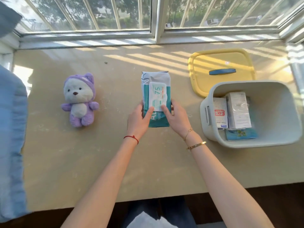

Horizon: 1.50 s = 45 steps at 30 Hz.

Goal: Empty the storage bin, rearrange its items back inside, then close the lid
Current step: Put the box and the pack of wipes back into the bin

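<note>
Count: 1 plush bear (80, 100); 1 wipes pack (155, 94); 1 storage bin (276, 139); 1 yellow lid (220, 61); 2 boxes (238, 111) and 1 flat packet (241, 134) in bin.

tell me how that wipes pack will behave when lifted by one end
The wipes pack is soft film, creased at its far end, so it would probably sag. Its glossy wrapper may be slippery. Both hands hold its near end.

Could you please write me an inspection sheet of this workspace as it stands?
Surface: beige table, sunlit stripes.
Job's things: grey bin open, boxes inside; yellow lid lying behind it; wipes pack flat at centre; purple plush bear to the left.
Clutter: small speck near the window.
Grips: left hand and right hand both hold the wipes pack.
Cables: nothing seen.
Surroundings: window; blue fabric at left.
</note>
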Tool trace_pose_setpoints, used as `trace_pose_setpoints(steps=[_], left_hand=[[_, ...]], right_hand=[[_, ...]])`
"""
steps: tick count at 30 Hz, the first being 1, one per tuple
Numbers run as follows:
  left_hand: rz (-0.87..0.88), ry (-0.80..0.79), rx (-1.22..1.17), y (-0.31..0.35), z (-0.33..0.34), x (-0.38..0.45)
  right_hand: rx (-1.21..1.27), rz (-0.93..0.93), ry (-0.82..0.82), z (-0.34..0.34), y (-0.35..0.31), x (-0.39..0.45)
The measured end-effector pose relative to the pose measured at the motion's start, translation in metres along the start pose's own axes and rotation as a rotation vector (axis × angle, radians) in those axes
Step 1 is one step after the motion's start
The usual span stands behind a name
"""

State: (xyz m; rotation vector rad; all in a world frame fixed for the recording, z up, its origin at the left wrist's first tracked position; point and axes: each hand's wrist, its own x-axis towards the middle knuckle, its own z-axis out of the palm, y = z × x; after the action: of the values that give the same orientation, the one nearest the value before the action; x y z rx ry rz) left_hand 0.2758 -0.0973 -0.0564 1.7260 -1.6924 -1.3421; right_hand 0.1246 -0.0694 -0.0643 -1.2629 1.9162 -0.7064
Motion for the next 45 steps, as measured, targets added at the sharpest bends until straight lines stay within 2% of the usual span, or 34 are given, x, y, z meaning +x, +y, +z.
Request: trace_pose_setpoints(steps=[6, 11, 17, 27, 35, 40, 45], left_hand=[[0.126, 0.008, 0.045, 0.061, 0.001, -0.052], [0.191, -0.024, 0.056, 0.110, 0.033, -0.083], [0.188, -0.092, 0.043, 0.160, 0.119, -0.103], [-0.009, -0.192, -0.149, 0.219, 0.293, -0.106], [-0.103, -0.198, -0.131, 0.223, 0.367, -0.083], [-0.123, -0.194, -0.081, 0.220, 0.393, -0.067], [-0.159, -0.184, -0.037, 0.209, 0.403, -0.058]], right_hand=[[0.053, -0.049, 0.116, -0.058, -0.013, -0.056], [0.070, -0.074, 0.200, -0.119, 0.000, -0.094], [0.050, -0.040, 0.216, -0.206, 0.055, -0.116], [-0.132, 0.048, 0.090, -0.336, 0.184, -0.100], [-0.186, 0.105, -0.016, -0.361, 0.244, -0.061], [-0.285, 0.137, 0.017, -0.353, 0.256, -0.043], [-0.243, 0.170, -0.051, -0.343, 0.268, -0.036]])
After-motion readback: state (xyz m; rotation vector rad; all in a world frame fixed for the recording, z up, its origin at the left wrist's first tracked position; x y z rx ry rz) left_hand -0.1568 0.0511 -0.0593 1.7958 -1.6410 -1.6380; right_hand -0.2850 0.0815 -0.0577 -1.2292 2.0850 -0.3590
